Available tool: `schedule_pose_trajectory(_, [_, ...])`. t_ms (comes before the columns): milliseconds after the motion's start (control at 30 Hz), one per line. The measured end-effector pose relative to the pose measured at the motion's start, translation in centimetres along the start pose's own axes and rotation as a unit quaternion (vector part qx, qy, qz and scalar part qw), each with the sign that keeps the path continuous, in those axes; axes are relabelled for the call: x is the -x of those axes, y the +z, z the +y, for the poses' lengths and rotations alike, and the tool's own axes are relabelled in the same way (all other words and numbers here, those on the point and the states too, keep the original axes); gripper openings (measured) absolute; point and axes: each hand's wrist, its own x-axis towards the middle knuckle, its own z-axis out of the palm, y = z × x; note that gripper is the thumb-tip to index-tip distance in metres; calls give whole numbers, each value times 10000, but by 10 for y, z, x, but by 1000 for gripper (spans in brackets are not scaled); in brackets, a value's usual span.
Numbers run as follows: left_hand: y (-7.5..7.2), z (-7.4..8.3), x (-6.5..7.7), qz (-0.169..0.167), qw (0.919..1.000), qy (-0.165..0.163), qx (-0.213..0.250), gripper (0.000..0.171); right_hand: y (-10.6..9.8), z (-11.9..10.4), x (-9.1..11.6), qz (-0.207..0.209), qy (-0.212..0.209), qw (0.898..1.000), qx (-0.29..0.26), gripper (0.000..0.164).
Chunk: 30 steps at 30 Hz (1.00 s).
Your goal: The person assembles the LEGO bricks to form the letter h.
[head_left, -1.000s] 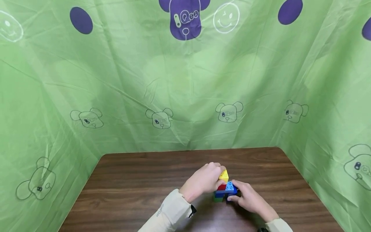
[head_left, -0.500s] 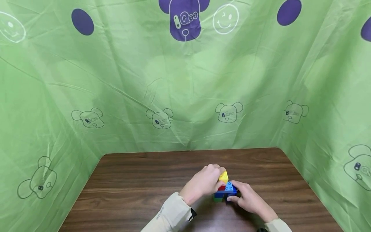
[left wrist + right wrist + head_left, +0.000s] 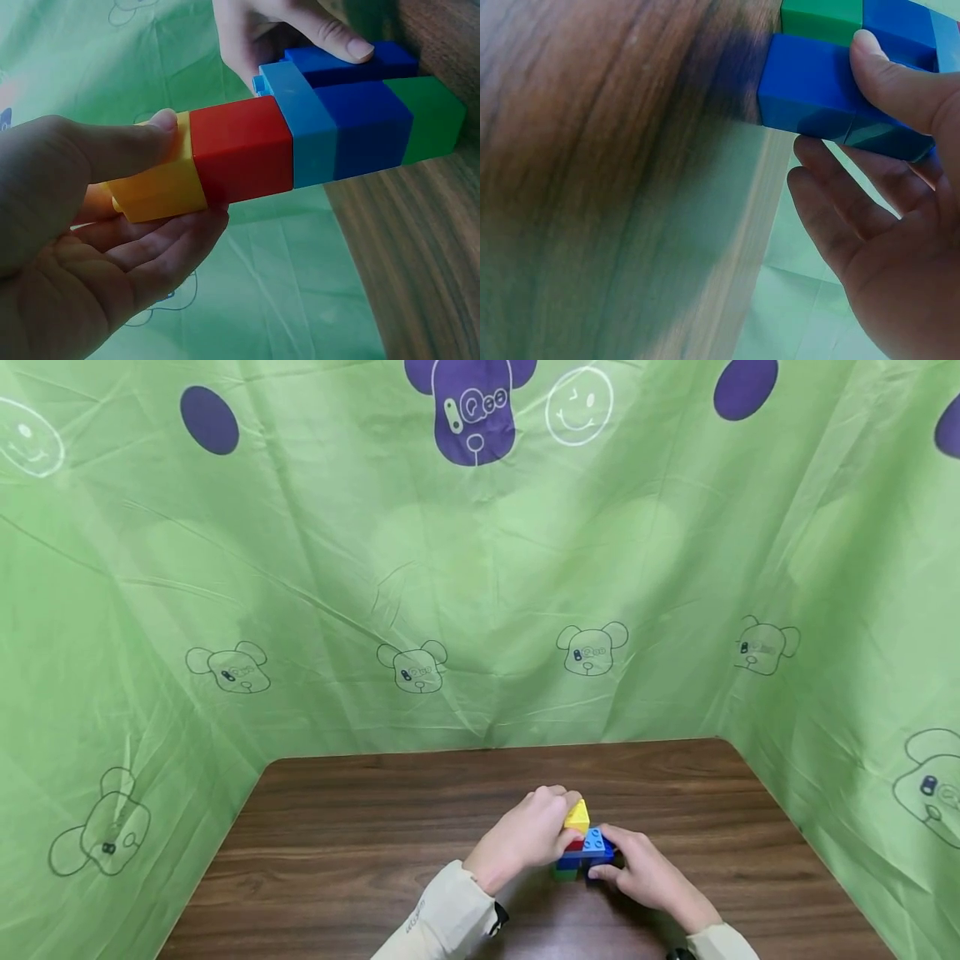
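A small structure of toy building bricks stands on the table between both hands. My left hand [image 3: 525, 831] grips the yellow brick [image 3: 161, 184] at the top, thumb on one side and fingers on the other. Below it come a red brick [image 3: 241, 150], a light blue brick [image 3: 313, 154] with bare studs at its far end, a dark blue brick [image 3: 373, 127] and a green brick [image 3: 431, 120] at the bottom. Beside that column, under the light blue overhang, are dark blue bricks [image 3: 810, 82]. My right hand [image 3: 645, 872] pinches these between thumb and fingers.
The brown wood-grain table [image 3: 360, 827] reaches back to a green printed cloth [image 3: 495, 693], which hangs at the back and on both sides. A table edge [image 3: 761, 217] runs past the bricks in the right wrist view.
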Motion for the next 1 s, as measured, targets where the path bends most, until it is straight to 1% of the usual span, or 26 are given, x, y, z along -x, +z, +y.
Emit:
schedule_pose_trajectory(33, [0,-1,0,-7,10000,3,59,20,0,0,0,2,-5,10000,7,30])
schedule_pose_trajectory(100, [2,-4,1,-81,9993,-71,357,22,-1,0,0,-59,48,10000,11,31])
schedule_pose_trajectory(167, [7,-9,2,-154,9960,-185,860,24,-1,-1,0,-149,126,9998,60,31])
schedule_pose_trajectory(200, [10,-12,3,-169,9921,-256,1218,26,-2,-2,0,-197,178,9996,85,32])
schedule_pose_trajectory(233, [14,-15,5,-158,9865,-341,1592,31,-2,-3,0,-249,240,9993,121,32])
schedule_pose_trajectory(267, [19,-19,8,-127,9789,-451,1991,38,-2,-4,-1,-277,284,9990,181,33])
schedule_pose_trajectory(367, [35,-28,16,124,9499,-690,3046,56,-1,-9,-1,-206,391,9981,435,42])
schedule_pose_trajectory(433, [46,-33,23,254,9327,-823,3503,67,0,-13,1,-43,429,9974,583,51])
schedule_pose_trajectory(467, [50,-34,26,314,9264,-861,3651,68,1,-15,2,77,420,9969,667,56])
schedule_pose_trajectory(500, [55,-36,30,341,9235,-887,3717,66,1,-17,3,210,398,9964,714,60])
schedule_pose_trajectory(533, [58,-37,32,354,9236,-882,3714,63,1,-18,5,352,357,9960,745,63])
schedule_pose_trajectory(600, [65,-39,37,340,9278,-881,3609,55,0,-21,6,651,242,9938,867,64])
schedule_pose_trajectory(667, [70,-39,40,339,9327,-892,3478,47,-1,-23,7,911,123,9901,1064,62])
schedule_pose_trajectory(733, [74,-39,41,353,9348,-923,3410,41,-2,-24,7,1087,74,9860,1265,58])
schedule_pose_trajectory(833, [79,-37,43,383,9338,-1039,3401,39,-3,-25,6,1188,22,9823,1450,52])
schedule_pose_trajectory(1000, [86,-35,45,489,9311,-1191,3414,35,-2,-24,4,1154,-80,9855,1243,48])
